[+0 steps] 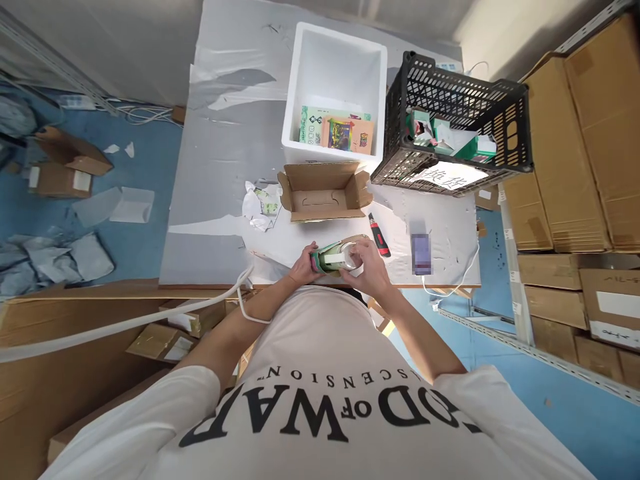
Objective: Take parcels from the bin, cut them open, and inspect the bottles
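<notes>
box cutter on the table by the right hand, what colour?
Box cutter: red and black. Shows in the head view, the only one.

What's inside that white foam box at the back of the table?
In the white foam box are a green printed item and an orange printed item. The orange one overlaps the green one, hiding part of it; whatever lies underneath them can't be seen.
</notes>
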Available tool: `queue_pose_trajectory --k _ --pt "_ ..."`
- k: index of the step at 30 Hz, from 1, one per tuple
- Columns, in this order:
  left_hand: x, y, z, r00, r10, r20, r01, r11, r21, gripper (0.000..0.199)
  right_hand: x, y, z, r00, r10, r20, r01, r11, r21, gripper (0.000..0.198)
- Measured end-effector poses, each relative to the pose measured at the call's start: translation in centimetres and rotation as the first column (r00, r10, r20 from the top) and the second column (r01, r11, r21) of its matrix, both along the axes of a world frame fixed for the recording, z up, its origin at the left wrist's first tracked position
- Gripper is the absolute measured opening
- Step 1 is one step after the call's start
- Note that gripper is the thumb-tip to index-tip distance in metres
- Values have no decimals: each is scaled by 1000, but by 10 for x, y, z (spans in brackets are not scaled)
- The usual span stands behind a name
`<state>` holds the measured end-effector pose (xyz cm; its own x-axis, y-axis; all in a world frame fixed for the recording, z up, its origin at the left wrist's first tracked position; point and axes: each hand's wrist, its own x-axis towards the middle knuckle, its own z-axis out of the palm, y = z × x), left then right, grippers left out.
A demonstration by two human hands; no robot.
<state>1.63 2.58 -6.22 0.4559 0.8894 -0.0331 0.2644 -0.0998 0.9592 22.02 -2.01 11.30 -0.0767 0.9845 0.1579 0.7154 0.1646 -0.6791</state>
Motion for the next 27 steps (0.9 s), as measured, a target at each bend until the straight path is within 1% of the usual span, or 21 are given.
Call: queue_pose_trajectory --k 2,4,6,8,10,11,13,15,17,18,19,20,21,22,23,24,25,26,27 --pt "-2 -1 -2 1000 -28 -13 29 1000 5 73 -6 0 -2 986 28 164 -21 999 -46 35" --pt "-3 -2 -4 999 -44 -32 44 999 0 68 -9 2 -4 949 94 301 -71 994 -88 31" --pt "-4 -2 -4 998 -37 -59 36 999 -23 66 -11 3 -6 905 172 389 -128 982 -138 28" --pt "-4 -3 -4 996 -11 -84 7 999 -49 66 -14 4 -9 869 234 436 -170 969 -181 25" --pt "-5 -3 0 996 3 -84 -8 999 -50 69 -16 5 -13 844 264 466 -186 960 -207 23" --pt "-6 -3 3 997 7 -74 -10 999 -37 71 -17 5 -16 835 274 477 -190 957 -217 26" --pt "-8 -4 12 999 11 -34 -10 1000 18 78 -18 4 -22 829 292 477 -198 951 -239 30" --pt "-11 -7 24 1000 11 24 -13 994 106 84 -15 1 -29 847 315 429 -224 942 -248 31" --pt "-14 -10 39 997 -4 77 -12 980 200 86 -8 -7 -36 885 321 337 -262 942 -211 33" --pt "-14 -11 47 996 -16 89 -6 973 232 85 -3 -13 -40 912 299 280 -261 951 -164 35" --pt "-14 -13 54 995 -19 94 -5 968 249 84 2 -19 -44 943 249 220 -231 967 -104 38" --pt "-13 -13 62 995 -11 94 -13 968 252 80 7 -26 -48 974 165 155 -162 986 -33 45" --pt "-12 -14 68 996 9 94 -31 970 243 74 11 -33 -53 995 46 85 -49 998 32 53" --pt "-10 -14 73 994 43 97 -64 972 224 65 14 -39 -58 995 -96 7 95 993 69 63" --pt "-7 -14 76 991 83 103 -103 974 204 55 15 -43 -62 969 -231 -82 237 970 63 72" --pt "-5 -14 79 987 121 107 -139 973 182 46 15 -46 -66 927 -330 -175 337 941 10 78" --pt "-3 -14 80 983 150 106 -166 973 161 38 13 -47 -69 885 -382 -268 376 924 -74 81" --pt "-1 -13 80 980 172 99 -185 973 141 34 9 -45 -71 851 -388 -354 352 922 -164 82" --pt "0 -13 79 978 190 87 -199 972 124 32 5 -42 -72 830 -357 -429 280 931 -233 81"
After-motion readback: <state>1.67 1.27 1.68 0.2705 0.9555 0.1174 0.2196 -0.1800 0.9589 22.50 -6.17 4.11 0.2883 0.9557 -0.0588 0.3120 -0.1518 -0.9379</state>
